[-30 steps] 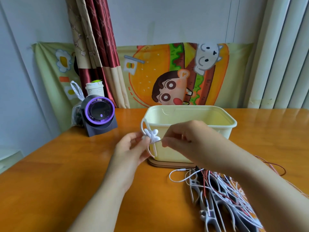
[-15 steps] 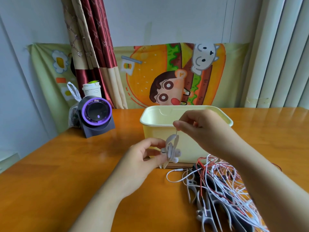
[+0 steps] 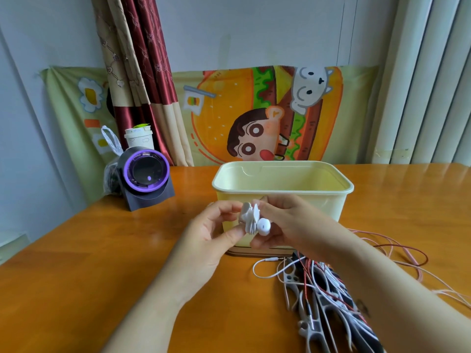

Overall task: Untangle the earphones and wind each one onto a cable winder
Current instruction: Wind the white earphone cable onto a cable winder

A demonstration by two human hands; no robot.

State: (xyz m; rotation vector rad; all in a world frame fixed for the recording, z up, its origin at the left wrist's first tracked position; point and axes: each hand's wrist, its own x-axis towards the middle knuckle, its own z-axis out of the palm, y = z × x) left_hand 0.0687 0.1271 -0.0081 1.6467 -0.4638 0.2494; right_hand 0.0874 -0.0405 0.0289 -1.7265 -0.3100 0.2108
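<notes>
White winder (image 3: 248, 217), wound with an earphone, hangs just before the tub (image 3: 318, 205), the left hand (image 3: 211, 238) pinching it steady, seemingly so the right hand (image 3: 293, 222), fingers curled round the earbud (image 3: 263, 225), can tuck it in.

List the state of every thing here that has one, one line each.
cable winder, held in the air, cord wound on.
white earphone, wound on the winder, bud sticking out.
left hand, pinches the cable winder.
right hand, grips the white earphone's bud.
pale yellow bin, upright, lid off.
earphone pile, tangled, not wound.
paper cup, lid on.
</notes>
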